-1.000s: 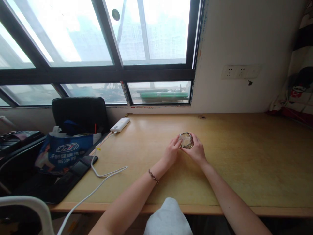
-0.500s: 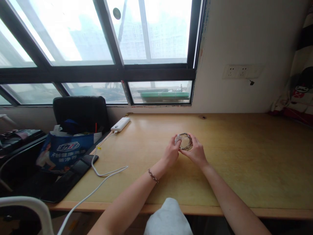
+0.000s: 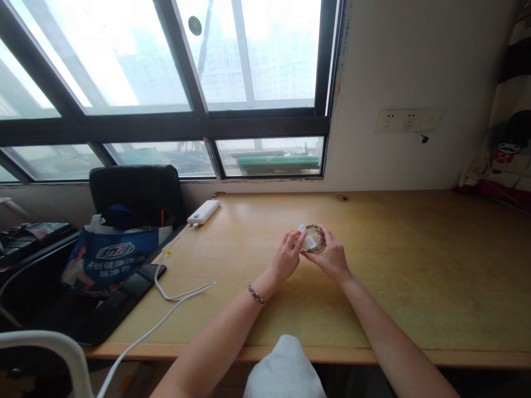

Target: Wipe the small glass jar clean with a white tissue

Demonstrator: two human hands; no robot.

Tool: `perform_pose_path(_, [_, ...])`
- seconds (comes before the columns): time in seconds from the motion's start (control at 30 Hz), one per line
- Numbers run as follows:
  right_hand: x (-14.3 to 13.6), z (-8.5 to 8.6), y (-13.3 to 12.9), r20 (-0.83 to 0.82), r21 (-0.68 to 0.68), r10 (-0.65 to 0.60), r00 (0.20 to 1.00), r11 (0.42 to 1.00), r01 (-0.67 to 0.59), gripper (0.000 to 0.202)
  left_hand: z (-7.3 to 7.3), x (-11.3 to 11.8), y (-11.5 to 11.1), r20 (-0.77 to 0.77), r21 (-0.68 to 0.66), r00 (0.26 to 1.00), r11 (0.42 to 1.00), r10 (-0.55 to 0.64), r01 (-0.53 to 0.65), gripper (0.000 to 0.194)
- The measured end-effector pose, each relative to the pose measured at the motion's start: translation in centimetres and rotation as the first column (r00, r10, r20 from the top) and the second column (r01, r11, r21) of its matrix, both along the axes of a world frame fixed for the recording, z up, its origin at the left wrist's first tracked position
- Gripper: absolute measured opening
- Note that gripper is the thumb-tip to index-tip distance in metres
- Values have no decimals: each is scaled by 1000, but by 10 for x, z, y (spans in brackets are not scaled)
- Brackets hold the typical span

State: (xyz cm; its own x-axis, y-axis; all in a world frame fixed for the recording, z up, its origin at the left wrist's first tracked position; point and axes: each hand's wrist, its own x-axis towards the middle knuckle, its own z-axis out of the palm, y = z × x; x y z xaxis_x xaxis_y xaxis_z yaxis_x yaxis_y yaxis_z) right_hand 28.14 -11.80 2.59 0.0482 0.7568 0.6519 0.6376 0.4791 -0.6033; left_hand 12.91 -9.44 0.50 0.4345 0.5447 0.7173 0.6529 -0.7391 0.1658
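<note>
Above the desk's middle, my right hand point(image 3: 335, 258) curls its fingers and thumb around a small round ring-shaped thing point(image 3: 321, 241) with a dark, brownish, woven-looking rim. Its exact kind is too small to make out. My left hand point(image 3: 286, 255), a braided bracelet on its wrist, pinches a crumpled white tissue-like piece point(image 3: 309, 241). That white piece lies against the left side of the ring and partly covers its opening. The left fingertips are beside the rim; whether they touch it, I cannot tell.
On the wooden desk point(image 3: 415, 276), a white power bank point(image 3: 203, 212) lies at the left edge with a white cable point(image 3: 182, 298) trailing forward. Beyond that edge stand a black chair point(image 3: 135, 190) and a blue bag point(image 3: 114, 257). A wall socket point(image 3: 400, 120) is behind.
My left fingers have shifted slightly left, and more of the white piece shows, spread across the ring's left side. My right hand keeps its hold almost unchanged.
</note>
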Motion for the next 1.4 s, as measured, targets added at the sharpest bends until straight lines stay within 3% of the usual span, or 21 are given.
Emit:
perform_pose_path(0.13, [1, 0, 1, -1, 9, -21, 1000, 1000, 21, 73, 6, -4, -1, -3, 28, 994, 994, -110, 110, 40])
perform_pose_path(0.27, [1, 1, 0, 6, 8, -23, 1000, 1000, 23, 69, 17, -6, -6, -41, -48, 985, 985, -166, 165, 39])
perform_pose_path(0.43, [-1, 1, -2, 33, 17, -18, 999, 1000, 17, 71, 36, -9, -12, -136, -184, 981, 976, -142, 116, 35])
perform_pose_path(0.57, [-1, 1, -2, 48, 22, -8, 999, 1000, 7, 71, 43, -8, -13, -195, -187, 979, 982, -64, 27, 38])
perform_pose_path(0.7, [0, -2, 0, 40, 20, -19, 999, 1000, 18, 71, 41, -8, -10, -207, -174, 975, 984, -83, 46, 54])
perform_pose_path(0.83, [0, -5, 2, 48, 8, -25, 999, 1000, 24, 73, 33, -9, -4, -159, -231, 972, 964, -174, 134, 63])
perform_pose_path(0.97, [0, -6, 2, 48, 23, -43, 998, 999, 42, 73, 23, -4, -2, -35, -337, 968, 915, -249, 223, 57])
perform_pose_path(1.17, [1, -3, 1, -53, 30, -44, 998, 999, 46, 67, 22, 13, -15, 141, -384, 964, 885, -225, 262, 34])
perform_pose_path(1.23, [0, -3, 1, -151, 0, -9, 989, 1000, 9, 66, 22, 17, -18, 151, -375, 962, 887, -228, 269, 27])
perform_pose_path(1.3, [-3, -4, 2, -312, -61, 84, 946, 992, -109, 67, 21, 17, -17, 136, -350, 966, 902, -218, 253, 22])
perform_pose_path(1.37, [-5, -5, 4, -521, -118, 214, 826, 941, -318, 70, 18, 15, -14, 90, -325, 977, 922, -192, 211, 12])
perform_pose_path(1.4, [-6, -5, 5, -632, -118, 263, 729, 897, -426, 69, 16, 13, -11, 60, -313, 983, 931, -175, 185, 11])
